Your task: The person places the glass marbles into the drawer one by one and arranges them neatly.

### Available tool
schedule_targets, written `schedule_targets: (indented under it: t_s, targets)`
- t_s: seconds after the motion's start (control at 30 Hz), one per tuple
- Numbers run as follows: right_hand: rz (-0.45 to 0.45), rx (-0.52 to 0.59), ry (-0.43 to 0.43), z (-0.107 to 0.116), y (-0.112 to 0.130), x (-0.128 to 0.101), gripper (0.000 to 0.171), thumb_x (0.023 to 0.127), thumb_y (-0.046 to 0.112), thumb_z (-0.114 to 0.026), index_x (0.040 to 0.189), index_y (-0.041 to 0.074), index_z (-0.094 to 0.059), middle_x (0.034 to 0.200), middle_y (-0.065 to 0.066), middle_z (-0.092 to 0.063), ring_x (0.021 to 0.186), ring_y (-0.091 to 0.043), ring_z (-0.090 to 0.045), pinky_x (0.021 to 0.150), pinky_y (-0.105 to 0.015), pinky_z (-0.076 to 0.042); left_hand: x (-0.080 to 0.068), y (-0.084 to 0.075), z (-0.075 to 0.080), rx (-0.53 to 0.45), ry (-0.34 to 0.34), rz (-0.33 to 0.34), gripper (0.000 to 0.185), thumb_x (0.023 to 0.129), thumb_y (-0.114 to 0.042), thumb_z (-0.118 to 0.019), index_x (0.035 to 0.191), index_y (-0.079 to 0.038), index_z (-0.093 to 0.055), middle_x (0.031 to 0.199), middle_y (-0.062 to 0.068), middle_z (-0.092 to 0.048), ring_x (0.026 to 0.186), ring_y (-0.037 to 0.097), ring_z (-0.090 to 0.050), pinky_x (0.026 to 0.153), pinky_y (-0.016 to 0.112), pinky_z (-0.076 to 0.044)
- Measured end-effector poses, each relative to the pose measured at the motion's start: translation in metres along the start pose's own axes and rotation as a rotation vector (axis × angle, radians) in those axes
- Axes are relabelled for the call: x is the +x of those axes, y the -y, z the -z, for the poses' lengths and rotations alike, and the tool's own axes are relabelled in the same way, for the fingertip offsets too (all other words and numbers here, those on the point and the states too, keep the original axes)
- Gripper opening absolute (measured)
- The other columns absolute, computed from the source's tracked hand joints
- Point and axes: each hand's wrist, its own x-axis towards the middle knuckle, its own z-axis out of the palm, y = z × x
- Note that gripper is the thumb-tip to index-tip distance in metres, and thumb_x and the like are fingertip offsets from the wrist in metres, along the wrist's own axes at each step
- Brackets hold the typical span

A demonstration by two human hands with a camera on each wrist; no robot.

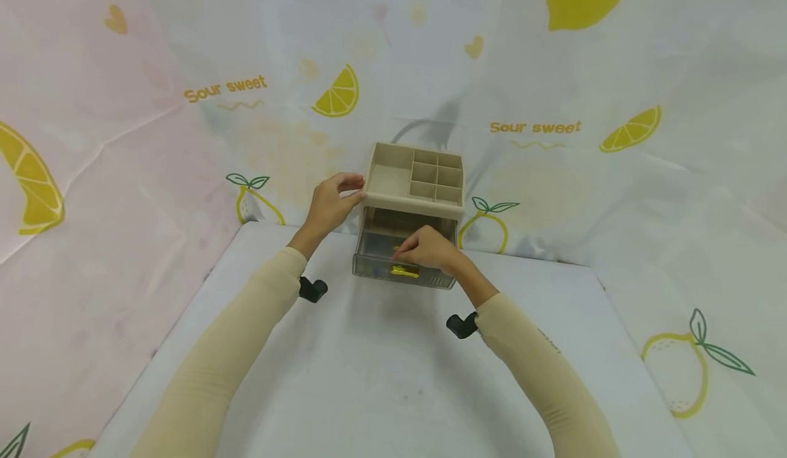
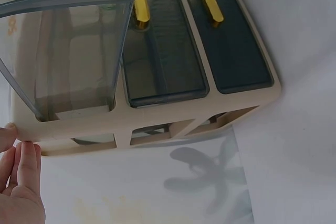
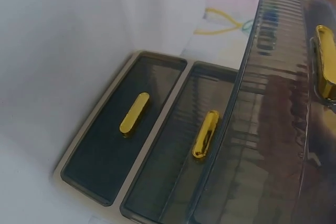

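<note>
Left hand [image 1: 328, 205] grips the beige organizer [image 1: 415, 178] at its top left edge; right hand [image 1: 427, 247] holds the gold handle [image 1: 404, 271] of the pulled-out top drawer [image 1: 402, 256], on the white table [image 1: 381, 376]

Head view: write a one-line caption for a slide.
Left hand steadies a beige plastic desk organizer while the right hand grips the gold handle of its pulled-out smoky transparent top drawer.
</note>
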Motion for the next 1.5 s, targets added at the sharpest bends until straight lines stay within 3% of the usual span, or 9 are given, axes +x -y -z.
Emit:
schedule_targets:
  t_s: [0.17, 0.33, 0.53, 0.67, 0.9, 1.17, 1.4, 1.5]
  targets:
    - [0.036, 0.079, -0.109, 0.002, -0.002, -0.003, 0.017, 0.086, 0.028, -0.076, 0.090, 0.011, -0.079, 0.084, -0.002, -0.074, 0.077, -0.016, -0.069, 0.071, -0.031, -0.056, 0.000, -0.001, 0.000, -0.006, 0.000, -0.004, 0.034, 0.089, -0.010, -0.073, 0.119, 0.002, -0.064, 0.116, 0.015, -0.068, 0.110, 0.027, -0.063, 0.100, 0.043, -0.045]
    - [0.123, 0.225, -0.212, 0.012, -0.001, -0.010, 0.023, 0.090, 0.023, -0.073, 0.097, 0.001, -0.076, 0.086, -0.012, -0.073, 0.075, -0.025, -0.072, 0.076, -0.034, -0.058, 0.001, 0.000, -0.001, 0.002, -0.004, -0.009, 0.033, 0.089, -0.009, -0.073, 0.118, 0.003, -0.064, 0.116, 0.016, -0.067, 0.109, 0.027, -0.064, 0.099, 0.044, -0.046]
    - [0.182, 0.403, -0.373, 0.044, -0.007, -0.023, 0.027, 0.091, 0.014, -0.071, 0.103, -0.010, -0.070, 0.096, -0.027, -0.069, 0.079, -0.024, -0.072, 0.074, -0.034, -0.058, 0.001, -0.001, 0.000, -0.006, -0.013, -0.019, 0.033, 0.088, -0.008, -0.073, 0.117, 0.003, -0.065, 0.115, 0.016, -0.068, 0.109, 0.027, -0.064, 0.099, 0.042, -0.046]
    - [0.189, 0.524, -0.469, 0.073, -0.030, -0.038, 0.031, 0.092, 0.009, -0.068, 0.106, -0.018, -0.064, 0.093, -0.021, -0.070, 0.077, -0.021, -0.072, 0.075, -0.032, -0.058, 0.001, -0.003, -0.001, -0.019, -0.017, -0.016, 0.032, 0.088, -0.007, -0.073, 0.117, 0.004, -0.065, 0.114, 0.016, -0.068, 0.108, 0.026, -0.064, 0.098, 0.038, -0.048]
    - [0.056, 0.627, -0.570, 0.093, -0.089, -0.060, 0.035, 0.092, 0.005, -0.066, 0.111, -0.024, -0.057, 0.085, -0.008, -0.070, 0.073, -0.015, -0.072, 0.075, -0.029, -0.057, 0.000, -0.003, -0.001, -0.042, -0.019, -0.015, 0.032, 0.088, -0.006, -0.072, 0.117, 0.006, -0.064, 0.115, 0.018, -0.067, 0.109, 0.029, -0.064, 0.097, 0.046, -0.048]
    - [-0.152, 0.521, -0.637, 0.082, -0.150, -0.082, 0.034, 0.094, 0.003, -0.061, 0.115, -0.024, -0.056, 0.082, -0.006, -0.070, 0.071, -0.012, -0.071, 0.072, -0.026, -0.057, 0.000, -0.001, -0.001, -0.010, -0.022, -0.028, 0.032, 0.088, -0.008, -0.073, 0.117, 0.004, -0.065, 0.114, 0.017, -0.068, 0.108, 0.028, -0.064, 0.099, 0.041, -0.046]
    - [-0.333, 0.410, -0.654, 0.064, -0.194, -0.094, 0.030, 0.092, 0.007, -0.065, 0.110, -0.017, -0.064, 0.097, -0.023, -0.071, 0.068, -0.010, -0.069, 0.066, -0.024, -0.057, 0.000, 0.000, -0.001, -0.001, -0.011, -0.029, 0.034, 0.088, -0.008, -0.073, 0.118, 0.006, -0.064, 0.115, 0.018, -0.067, 0.108, 0.030, -0.064, 0.098, 0.045, -0.046]
    - [-0.368, 0.342, -0.633, 0.060, -0.203, -0.096, 0.029, 0.091, 0.009, -0.067, 0.109, -0.015, -0.065, 0.100, -0.027, -0.069, 0.068, -0.012, -0.070, 0.064, -0.023, -0.057, 0.000, -0.001, -0.001, 0.001, -0.018, -0.038, 0.033, 0.088, -0.008, -0.073, 0.117, 0.005, -0.064, 0.114, 0.018, -0.068, 0.108, 0.030, -0.064, 0.098, 0.046, -0.046]
